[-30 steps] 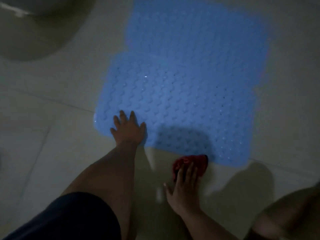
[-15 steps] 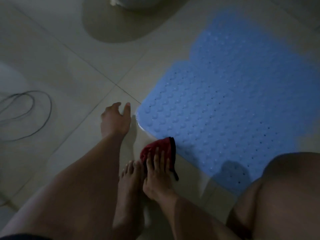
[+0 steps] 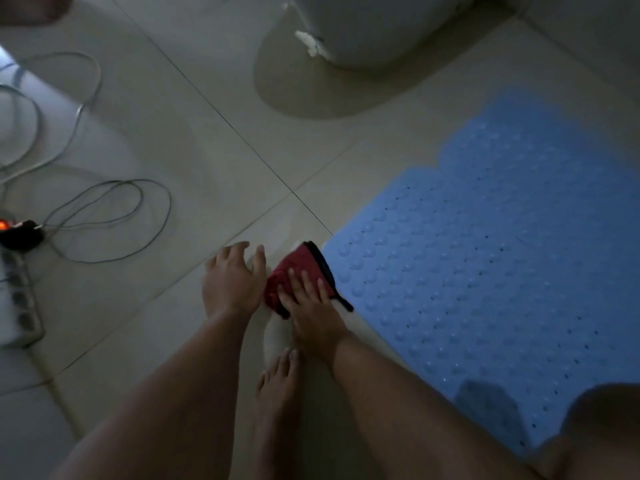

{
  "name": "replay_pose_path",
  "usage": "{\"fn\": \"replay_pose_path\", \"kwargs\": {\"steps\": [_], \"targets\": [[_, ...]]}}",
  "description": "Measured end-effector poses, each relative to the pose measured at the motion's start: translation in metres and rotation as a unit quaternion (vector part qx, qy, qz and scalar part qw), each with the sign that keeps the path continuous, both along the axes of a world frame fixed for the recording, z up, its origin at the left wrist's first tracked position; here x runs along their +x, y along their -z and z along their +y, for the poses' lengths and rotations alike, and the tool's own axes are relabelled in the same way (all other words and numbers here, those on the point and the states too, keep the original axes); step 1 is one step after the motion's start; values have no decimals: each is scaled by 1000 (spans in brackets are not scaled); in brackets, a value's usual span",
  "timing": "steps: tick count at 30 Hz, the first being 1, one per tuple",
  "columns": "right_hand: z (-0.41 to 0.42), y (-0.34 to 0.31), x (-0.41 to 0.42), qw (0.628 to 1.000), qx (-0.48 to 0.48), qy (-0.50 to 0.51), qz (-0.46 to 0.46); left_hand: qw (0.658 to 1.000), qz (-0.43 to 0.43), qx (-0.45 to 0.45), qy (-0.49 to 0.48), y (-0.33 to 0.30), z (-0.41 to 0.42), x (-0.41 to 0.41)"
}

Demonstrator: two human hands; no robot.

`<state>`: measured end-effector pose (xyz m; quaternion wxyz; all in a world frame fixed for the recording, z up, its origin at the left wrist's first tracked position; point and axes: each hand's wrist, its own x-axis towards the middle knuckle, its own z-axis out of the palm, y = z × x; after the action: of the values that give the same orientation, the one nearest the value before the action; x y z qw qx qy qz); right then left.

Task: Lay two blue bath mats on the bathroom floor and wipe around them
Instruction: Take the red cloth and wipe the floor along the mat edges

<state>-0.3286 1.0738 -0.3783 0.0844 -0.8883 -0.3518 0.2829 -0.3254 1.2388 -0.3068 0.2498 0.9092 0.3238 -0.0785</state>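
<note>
Blue rubbery mat point(image 3: 485, 271): flat on the tiled floor point(image 3: 194, 161) at right, studded and perforated; likely floppy and light, best lifted by a corner or edge.
Red cloth point(image 3: 294, 271): soft, bunched, on the floor touching the mat's near corner; should slide easily under a flat palm.
Right hand point(image 3: 308, 303): fingers straight, pressing the cloth.
Left hand point(image 3: 232, 278): spread on the floor beside the cloth, holding nothing.

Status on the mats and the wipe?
Done: blue bath mat lies flat on the tile floor; whether it is one mat or two is unclear. In hand: right hand presses a red cloth at the mat's corner; left hand braces on tile. Left: remaining edges.
</note>
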Motion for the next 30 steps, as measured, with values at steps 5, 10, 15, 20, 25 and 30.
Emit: {"fn": "replay_pose_path", "kwargs": {"steps": [5, 10, 15, 20, 25, 30], "targets": [[42, -12, 74, 996, -45, -30, 64, 1000, 3, 5, -10, 1, 10, -12], [28, -8, 52, 998, -41, -32, 38, 1000, 11, -3, -19, 8, 11, -16], [28, -9, 72, 997, -55, -53, 22, 1000, 12, -15, -1, 10, 6, -11], [49, -21, 124, 996, -76, 10, 51, 1000, 13, -13, 18, 15, -2, -6], [59, -27, 123, 994, -80, 30, 64, 1000, 8, -15, 9, 19, -7, 1], [33, -12, 85, 998, -57, 2, 22, 1000, 11, -19, -2, 18, -9, 10]]}}
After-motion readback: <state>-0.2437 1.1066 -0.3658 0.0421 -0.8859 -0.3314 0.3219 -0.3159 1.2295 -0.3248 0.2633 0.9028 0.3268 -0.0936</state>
